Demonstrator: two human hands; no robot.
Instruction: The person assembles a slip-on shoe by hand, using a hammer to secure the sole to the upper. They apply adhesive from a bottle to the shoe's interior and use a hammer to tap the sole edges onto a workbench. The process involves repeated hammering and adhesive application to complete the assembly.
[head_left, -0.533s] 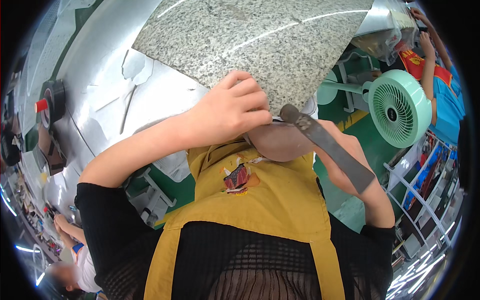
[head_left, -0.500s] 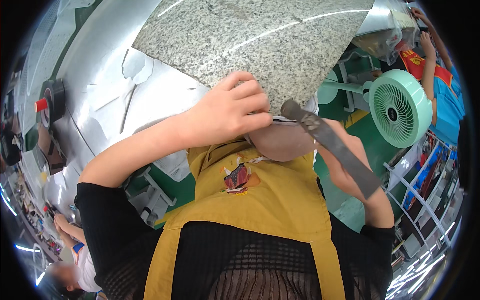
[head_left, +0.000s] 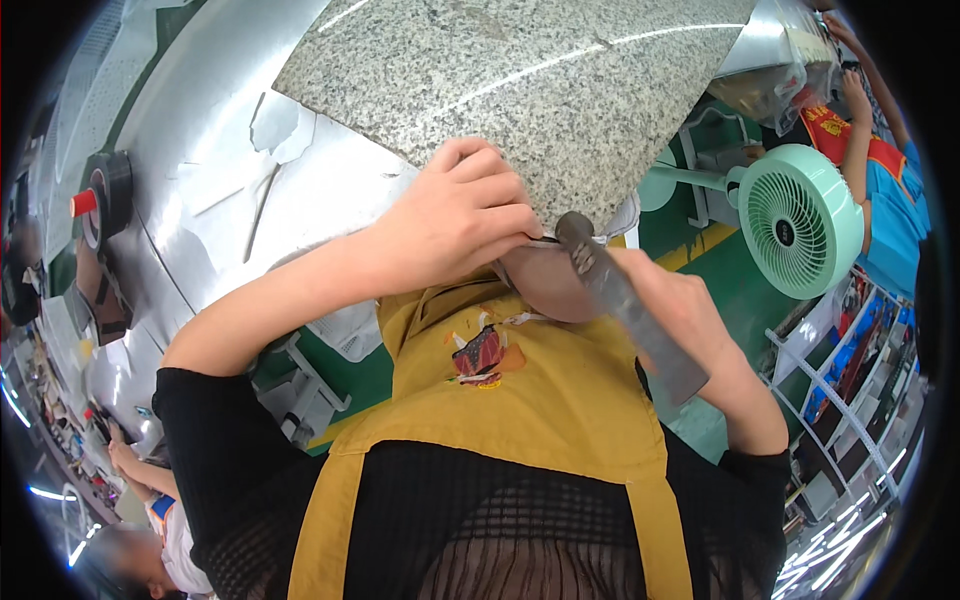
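Note:
A dark metal hammer (head_left: 630, 305) is in my right hand (head_left: 685, 300), its fingers closed round a handle that the head mostly hides. The narrow end of the hammer head is over the near edge of the stone slab (head_left: 540, 120). A curved brownish-pink piece, perhaps leather (head_left: 548, 285), hangs at that edge, in front of my apron. My left hand (head_left: 460, 205) has its fingers bent and pressed on the piece's dark upper rim at the slab. I cannot tell whether the hammer touches the piece.
Left of the slab, a metal table (head_left: 225, 210) carries scraps of white sheet, a thin dark rod (head_left: 262, 210) and a roll of black tape (head_left: 110, 205). A green fan (head_left: 800, 222) stands at the right, near a wire rack (head_left: 850, 400). Other people sit at both sides.
The hammer has swung left, its broad end also shifting left, and my right hand has moved slightly left with it. My left hand stays on the piece's rim.

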